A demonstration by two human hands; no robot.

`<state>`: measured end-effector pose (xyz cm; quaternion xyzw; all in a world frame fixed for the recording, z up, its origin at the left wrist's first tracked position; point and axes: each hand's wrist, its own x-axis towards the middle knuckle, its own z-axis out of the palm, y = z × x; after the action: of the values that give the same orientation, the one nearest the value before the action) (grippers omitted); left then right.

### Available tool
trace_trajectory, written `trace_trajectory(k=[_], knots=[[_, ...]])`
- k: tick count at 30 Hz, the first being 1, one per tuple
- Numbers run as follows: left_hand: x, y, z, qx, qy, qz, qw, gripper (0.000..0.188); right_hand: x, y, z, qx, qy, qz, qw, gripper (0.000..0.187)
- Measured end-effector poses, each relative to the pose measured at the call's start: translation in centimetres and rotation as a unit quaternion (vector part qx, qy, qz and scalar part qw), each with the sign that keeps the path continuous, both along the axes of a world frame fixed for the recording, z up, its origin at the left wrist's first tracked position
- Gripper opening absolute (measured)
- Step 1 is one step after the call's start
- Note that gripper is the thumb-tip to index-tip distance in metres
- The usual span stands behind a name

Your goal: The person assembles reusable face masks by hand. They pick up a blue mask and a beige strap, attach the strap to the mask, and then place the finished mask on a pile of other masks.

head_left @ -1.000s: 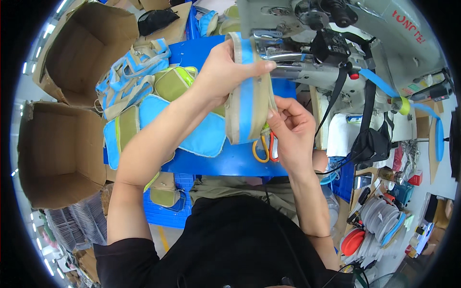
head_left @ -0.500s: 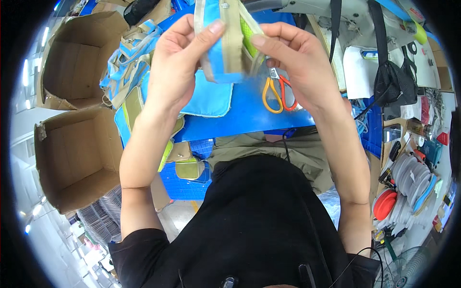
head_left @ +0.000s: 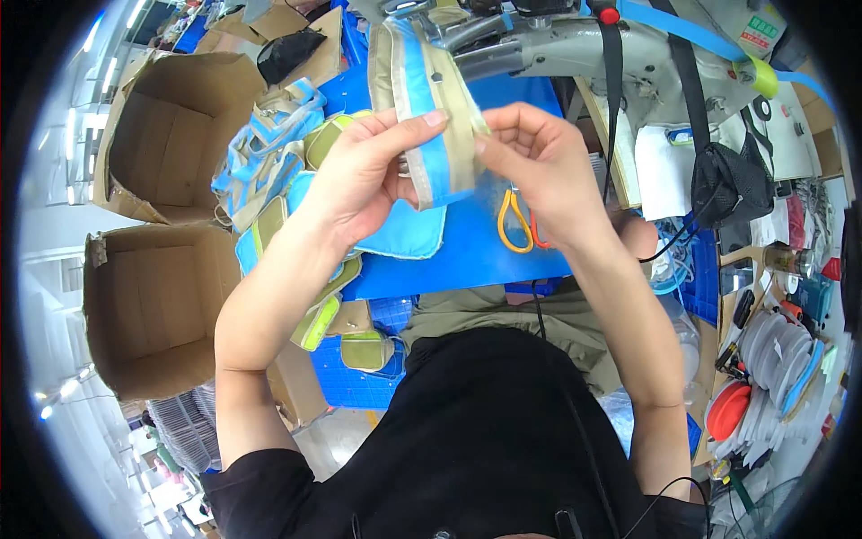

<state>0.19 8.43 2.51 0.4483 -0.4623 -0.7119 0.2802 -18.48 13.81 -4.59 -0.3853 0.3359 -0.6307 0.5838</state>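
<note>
Both my hands are raised over the blue tabletop (head_left: pixel 476 256) and hold a striped fabric band (head_left: pixel 434 171) in beige, blue and grey, with a small round snap on its beige part. My left hand (head_left: pixel 368 171) is closed on the band's left edge, thumb lying on the front and fingers behind. My right hand (head_left: pixel 543 166) pinches the right edge between thumb and curled fingers. Under the right hand lies a pair of scissors (head_left: pixel 510 232) with orange and red handles, partly covered. A light blue fabric panel (head_left: pixel 409 235) rests on the table below my left hand.
A grey sewing machine (head_left: pixel 575 47) stands behind my hands. Blue and beige sewn pieces (head_left: pixel 269 153) are heaped at the left, beside two open cardboard boxes (head_left: pixel 162 310). A black mesh pouch (head_left: pixel 732 184) hangs at the right, above thread cones (head_left: pixel 772 332).
The band has turned so its striped outer side shows more, and the green inside is hidden. My right hand overlaps more of the scissors. The whole view has shifted, lowering the scene in the picture.
</note>
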Motion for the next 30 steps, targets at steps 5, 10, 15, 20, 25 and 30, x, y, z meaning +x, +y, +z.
trace_trajectory(k=[5,10,15,20,25,30], knots=[[-1.6,-0.7,-0.9,-0.012,-0.01,0.041,0.999,0.028,0.6,0.4,-0.2,0.007,0.002,-0.018,1.0,0.015],[-2.1,-0.9,-0.8,0.019,0.019,0.041,0.999,0.026,0.7,0.7,0.2,0.022,0.02,-0.027,0.999,0.015],[-2.0,-1.6,-1.0,0.032,0.039,0.044,0.998,0.026,1.0,0.6,0.1,0.014,-0.027,-0.022,0.999,0.015],[-1.8,-3.8,-1.1,0.033,0.044,0.04,0.998,0.026,1.5,-1.6,0.0,0.006,-0.046,-0.03,0.998,0.014],[-1.8,-4.6,-0.9,0.03,0.034,0.047,0.998,0.021,1.6,-2.2,0.2,0.014,-0.032,-0.028,0.999,0.013],[-1.7,-5.1,-1.1,0.028,0.038,0.044,0.998,0.021,1.8,-2.5,0.1,0.015,-0.017,-0.045,0.999,0.012]])
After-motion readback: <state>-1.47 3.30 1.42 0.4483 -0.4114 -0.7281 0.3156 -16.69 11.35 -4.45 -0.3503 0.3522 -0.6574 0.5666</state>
